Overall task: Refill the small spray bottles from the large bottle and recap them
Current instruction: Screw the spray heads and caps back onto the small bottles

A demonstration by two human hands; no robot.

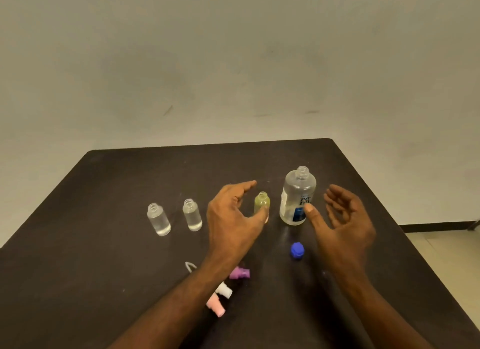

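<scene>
A large clear bottle (297,196) with a blue and white label stands uncapped on the dark table (104,244). Its blue cap (297,250) lies in front of it. Three small uncapped bottles stand in a row: two clear ones (159,219) (192,215) at the left and a yellowish one (262,202) beside the large bottle. My left hand (232,216) hovers spread just left of the yellowish bottle, its thumb near the bottle's base. My right hand (340,218) is spread to the right of the large bottle, holding nothing.
Spray tops lie near my left forearm: a purple one (240,273), a white one (224,290) and a pink one (215,306). A small clear cap (189,266) lies to their left. A pale wall rises behind the table; floor shows at the right.
</scene>
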